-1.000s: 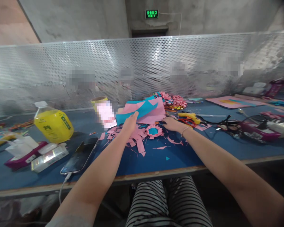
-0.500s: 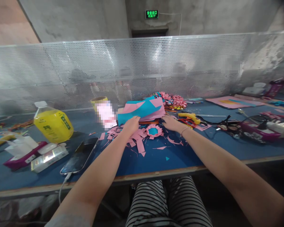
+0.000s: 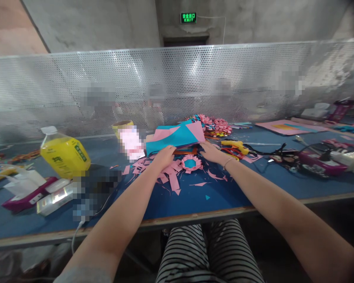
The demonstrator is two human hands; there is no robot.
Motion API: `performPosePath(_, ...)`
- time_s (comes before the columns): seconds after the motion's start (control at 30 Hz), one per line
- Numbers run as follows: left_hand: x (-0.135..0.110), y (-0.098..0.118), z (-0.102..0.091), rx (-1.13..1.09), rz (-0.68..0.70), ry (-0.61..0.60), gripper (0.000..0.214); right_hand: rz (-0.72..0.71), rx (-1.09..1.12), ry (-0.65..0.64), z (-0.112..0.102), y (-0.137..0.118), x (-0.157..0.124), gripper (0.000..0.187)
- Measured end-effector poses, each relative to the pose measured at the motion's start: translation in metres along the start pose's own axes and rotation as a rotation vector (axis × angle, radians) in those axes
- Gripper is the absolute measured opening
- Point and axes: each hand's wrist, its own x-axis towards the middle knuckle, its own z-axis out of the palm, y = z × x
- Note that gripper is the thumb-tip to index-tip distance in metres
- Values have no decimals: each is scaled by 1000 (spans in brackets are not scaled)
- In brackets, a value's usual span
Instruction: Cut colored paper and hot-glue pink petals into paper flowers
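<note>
A stack of blue and pink paper sheets (image 3: 177, 135) lies in front of me, its front edge a little raised. My left hand (image 3: 165, 154) is closed on that front edge near the middle, thumb on top. At the right front corner my right hand (image 3: 209, 152) is closed on the sheets, its fingertips partly under them. Just below, between my hands, sits a pink paper flower (image 3: 191, 163) with a blue centre. Pink paper scraps (image 3: 174, 179) lie around it, beside my left wrist.
Yellow-handled scissors (image 3: 234, 147) lie right of my right hand. Pink paper flowers (image 3: 215, 125) are piled behind the stack. A lit phone (image 3: 131, 142) leans against a tape roll. A yellow liquid bottle (image 3: 65, 155) and tissue pack (image 3: 29, 192) stand left. A perforated metal screen (image 3: 177, 78) borders the table.
The top blue sheet has settled flatter over the pink ones, and its wavy bulge has gone down. Both hands stay at the front edge, with the right fingers shifted slightly.
</note>
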Motion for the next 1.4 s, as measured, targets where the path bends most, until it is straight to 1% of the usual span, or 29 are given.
performPosePath(0.13, 2, -1, 5, -35, 83, -24, 44, 42, 25, 10, 1, -3, 3, 37)
performPosePath(0.23, 2, 1, 4, -21, 87, -21, 39, 63, 24, 12, 1, -6, 4, 39)
performPosePath(0.3, 2, 2, 3, 28, 25, -30, 34, 66, 22, 15, 1, -7, 5, 39)
performPosePath(0.43, 1, 3, 3, 118, -147, -46, 36, 87, 32, 16, 2, -8, 6, 39)
performPosePath(0.53, 0, 3, 4, 134, -210, -64, 36, 117, 36, 25, 1, -11, 2, 39)
performPosePath(0.63, -1, 3, 3, 129, -256, -89, 36, 155, -11, 110, -3, -17, -4, 37)
performPosePath(0.7, -1, 4, 2, 120, -268, -83, 38, 148, -51, 173, -7, -23, -6, 34)
performPosePath(0.77, -1, 5, 2, 113, -265, -56, 40, 83, -44, 160, -10, -30, -5, 30)
performPosePath(0.87, -2, 5, 2, 104, -264, -6, 43, -41, 37, 50, -11, -35, -1, 31)
performPosePath(0.93, -3, 4, 2, 104, -274, 24, 46, -116, 55, -10, -9, -34, 3, 32)
performPosePath(1.07, -5, 2, 3, 123, -296, 81, 48, -357, -24, -124, -4, -25, 14, 28)
performPosePath(1.17, -6, 1, 2, 131, -306, 117, 50, -518, -126, -197, -2, -22, 29, 27)
performPosePath(1.27, -8, 0, 2, 125, -320, 121, 51, -597, -200, -248, -1, -26, 44, 25)
performPosePath(1.4, -9, -2, 1, 117, -315, 127, 50, -611, -214, -266, 3, -33, 54, 22)
